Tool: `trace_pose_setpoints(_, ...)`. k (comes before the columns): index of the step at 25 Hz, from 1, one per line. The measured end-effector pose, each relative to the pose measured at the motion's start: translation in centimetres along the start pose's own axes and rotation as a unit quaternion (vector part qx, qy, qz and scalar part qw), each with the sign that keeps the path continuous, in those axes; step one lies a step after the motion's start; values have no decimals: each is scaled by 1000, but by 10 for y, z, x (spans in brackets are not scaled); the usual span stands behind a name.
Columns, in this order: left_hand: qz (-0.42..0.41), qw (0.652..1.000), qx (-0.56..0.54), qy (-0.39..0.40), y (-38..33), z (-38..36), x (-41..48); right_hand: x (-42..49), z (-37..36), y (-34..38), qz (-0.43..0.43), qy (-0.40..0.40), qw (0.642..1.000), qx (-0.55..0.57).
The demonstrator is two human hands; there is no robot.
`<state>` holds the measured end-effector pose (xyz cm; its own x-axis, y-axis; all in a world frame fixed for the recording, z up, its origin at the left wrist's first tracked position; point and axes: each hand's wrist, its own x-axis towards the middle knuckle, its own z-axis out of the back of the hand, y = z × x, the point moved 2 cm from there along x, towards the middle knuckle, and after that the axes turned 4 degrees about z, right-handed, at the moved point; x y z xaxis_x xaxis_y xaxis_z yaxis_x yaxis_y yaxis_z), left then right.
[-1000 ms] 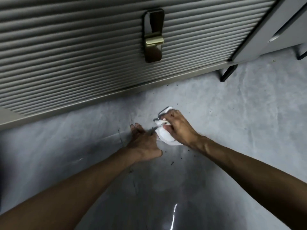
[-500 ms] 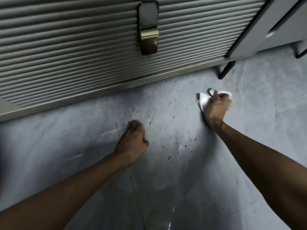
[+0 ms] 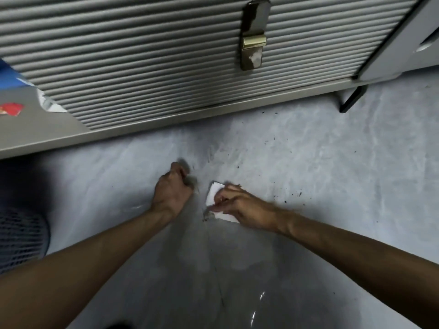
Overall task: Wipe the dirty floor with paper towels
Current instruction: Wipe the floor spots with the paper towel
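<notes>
The one paper towel (image 3: 215, 192) lies on the floor (image 3: 332, 162) dead centre, mostly buried under the right hand (image 3: 240, 205), whose fingers (image 3: 223, 198) pinch it, all motion-blurred; the left hand (image 3: 172, 188) at its 9 o'clock is a closed fist gripping nothing I can see. Two hands, one towel, plus dark specks (image 3: 293, 193) at the towel's 3 o'clock, too tiny to count. Half a second back that towel was out at 2 o'clock by the black cabinet leg (image 3: 351, 98).

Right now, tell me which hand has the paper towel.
The right hand: it holds the white paper towel on the floor. The left hand is a bare fist beside it, holding nothing.
</notes>
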<state>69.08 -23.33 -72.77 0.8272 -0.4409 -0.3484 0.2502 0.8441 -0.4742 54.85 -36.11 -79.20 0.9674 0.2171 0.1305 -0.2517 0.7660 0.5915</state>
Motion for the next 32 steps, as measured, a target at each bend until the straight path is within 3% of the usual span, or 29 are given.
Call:
trace_pose_setpoints(2, -7, 1000, -4, 11, 14, 5, -5, -6, 21, -28, -87, -69, 994, -13)
trace_pose_setpoints(5, -3, 1000, -1, 18, 31, 7, -10, 37, 56, -81, -282, -221, 931, -67)
trace_pose_setpoints(6, 0, 1000, 4, 26, 34, 6, -11, 56, 57, -85, -311, -241, 917, -61)
trace_pose_setpoints(7, 4, 999, 5, 34, 34, 6, -11, 73, 52, -77, -303, -244, 918, -77)
trace_pose_setpoints(9, 11, 999, -2, 40, 32, 6, -8, 87, 18, -32, -206, -199, 956, -56)
trace_pose_setpoints(11, 13, 999, -11, 40, 27, 8, -6, 65, -19, 21, -116, -77, 989, 57)
trace_pose_setpoints(12, 9, 999, -12, 41, 25, 9, -6, 52, -29, 36, -36, -9, 999, 21)
trace_pose_setpoints(13, 6, 999, -9, 42, 25, 9, -6, 46, -31, 37, 45, 16, 999, -25)
trace_pose_setpoints(14, 2, 999, -3, 39, 27, 9, -6, 45, -24, 25, 60, 2, 998, -33)
trace_pose_setpoints(16, 1, 999, 4, 34, 35, 10, -7, 62, 13, -20, -1, -80, 996, -28)
trace_pose_setpoints(19, -1, 999, 13, 38, 46, 7, -8, 90, 44, -73, -168, -201, 961, -85)
trace_pose_setpoints(21, -8, 999, 18, 35, 46, 8, -5, 94, 23, -47, -238, -200, 949, -51)
trace_pose_setpoints(22, -8, 999, 17, 37, 43, 9, -5, 82, 0, -17, -235, -153, 960, -5)
trace_pose_setpoints(25, -15, 998, 23, 53, 33, 11, -5, 24, -49, 58, -55, -23, 998, 24)
trace_pose_setpoints(28, -39, 995, 47, 82, 29, 11, -8, -14, -46, 67, 104, 88, 991, -10)
trace_pose_setpoints(30, -59, 993, 51, 93, 28, 11, -11, -13, -32, 53, 152, 84, 985, -22)
trace_pose_setpoints(32, -61, 992, 51, 94, 27, 11, -13, 1, -10, 25, 58, 6, 998, 13)
